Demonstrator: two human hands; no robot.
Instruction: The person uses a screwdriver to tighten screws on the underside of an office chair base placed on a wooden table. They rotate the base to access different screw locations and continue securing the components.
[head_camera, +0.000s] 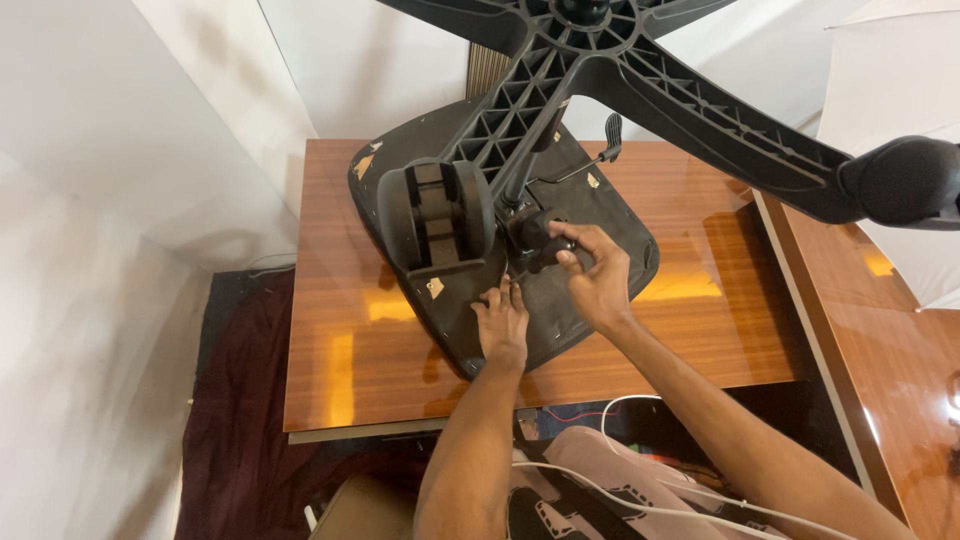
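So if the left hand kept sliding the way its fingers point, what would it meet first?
Probably the black mechanism at the foot of the chair's column; the left hand lies flat on the seat underside, pointing up at it. Depth is unclear.

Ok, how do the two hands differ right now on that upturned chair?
The left hand lies fairly flat, fingers pressed on the seat underside; the right hand is curled around the black knob. The left sits nearer the seat's edge, the right nearer the column. Both are bare.

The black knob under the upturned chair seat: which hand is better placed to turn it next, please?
Probably the right hand: its fingers already wrap the knob. The left hand lies flat on the seat underside, steadying it.
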